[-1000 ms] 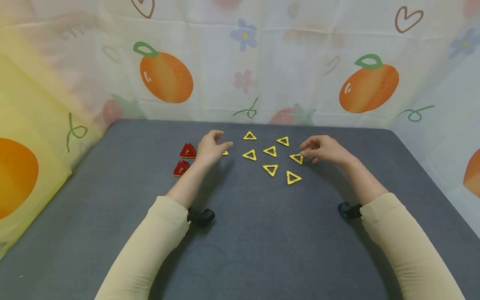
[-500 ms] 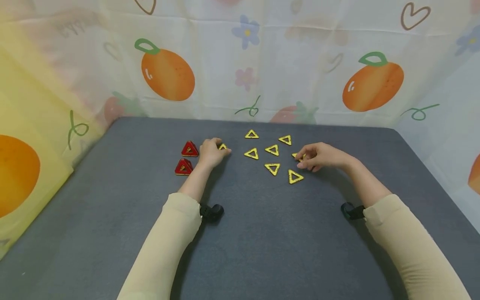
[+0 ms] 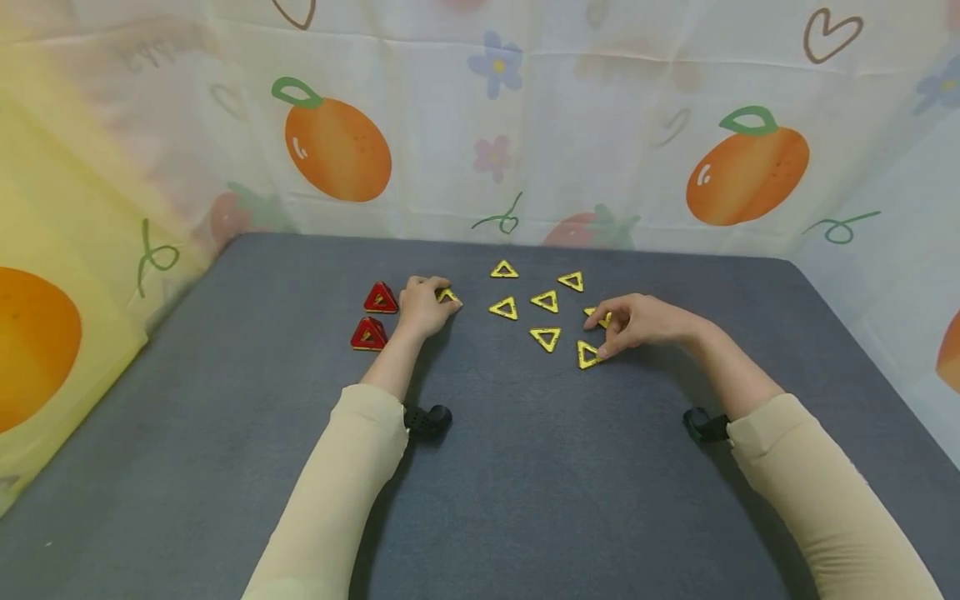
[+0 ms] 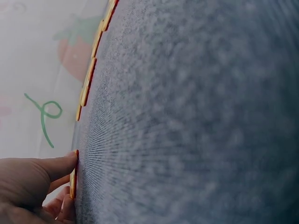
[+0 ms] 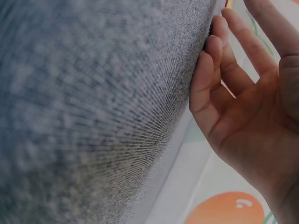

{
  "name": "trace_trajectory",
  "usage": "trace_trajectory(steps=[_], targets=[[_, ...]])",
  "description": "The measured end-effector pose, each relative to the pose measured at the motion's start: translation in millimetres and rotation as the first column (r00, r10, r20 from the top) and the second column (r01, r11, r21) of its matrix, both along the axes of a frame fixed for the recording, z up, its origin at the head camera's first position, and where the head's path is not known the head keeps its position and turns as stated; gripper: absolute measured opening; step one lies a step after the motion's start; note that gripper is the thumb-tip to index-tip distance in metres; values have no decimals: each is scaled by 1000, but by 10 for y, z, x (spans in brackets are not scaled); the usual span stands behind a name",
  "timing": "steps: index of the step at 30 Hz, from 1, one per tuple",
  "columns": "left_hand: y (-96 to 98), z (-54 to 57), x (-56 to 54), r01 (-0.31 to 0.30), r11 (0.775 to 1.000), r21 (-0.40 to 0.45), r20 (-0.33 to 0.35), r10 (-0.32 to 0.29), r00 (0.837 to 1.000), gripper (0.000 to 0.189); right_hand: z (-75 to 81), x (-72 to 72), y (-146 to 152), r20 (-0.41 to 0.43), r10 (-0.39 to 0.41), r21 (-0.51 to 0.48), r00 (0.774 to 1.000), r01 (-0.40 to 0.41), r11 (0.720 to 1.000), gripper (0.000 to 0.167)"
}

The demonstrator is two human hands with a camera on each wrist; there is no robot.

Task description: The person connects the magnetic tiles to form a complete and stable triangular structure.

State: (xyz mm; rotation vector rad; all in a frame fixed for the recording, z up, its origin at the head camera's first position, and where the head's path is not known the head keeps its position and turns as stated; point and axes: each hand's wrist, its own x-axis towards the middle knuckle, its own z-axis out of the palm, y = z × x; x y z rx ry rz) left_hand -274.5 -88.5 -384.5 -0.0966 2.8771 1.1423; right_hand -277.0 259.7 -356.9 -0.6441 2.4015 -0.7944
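In the head view, my left hand pinches a yellow triangular tile between thumb and fingers, low at the table. The left wrist view shows the thumb on the top end of this tile, with fingertips at its lower end. My right hand is spread between two more yellow tiles. Its thumb touches the front tile, while its index finger reaches over the tile behind, partly covering it. In the right wrist view, the smaller fingers bend with their tips at the tabletop.
Several other yellow triangular tiles lie flat between the hands. Two red triangular pieces sit left of my left hand. The grey table ends at a fruit-patterned curtain behind.
My left hand has come down onto the yellow tile and now pinches it. My right hand has moved slightly towards me and spread its thumb and index finger, thumb reaching the front tile.
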Motion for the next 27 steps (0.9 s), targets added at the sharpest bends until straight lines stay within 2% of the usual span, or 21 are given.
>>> trace_trajectory(steps=[5,14,27], targets=[[-23,0,0,-2,1000,25,0,2,1000,46,0,3,-27,-3,41,0,999,-41,999,53],[-56,-14,-18,-10,996,88,20,8,1000,44,-10,12,-55,5,56,-6,998,-56,998,56],[-61,-46,-32,-17,995,100,10,17,1000,43,-11,16,-60,-9,75,7,997,-74,997,55]])
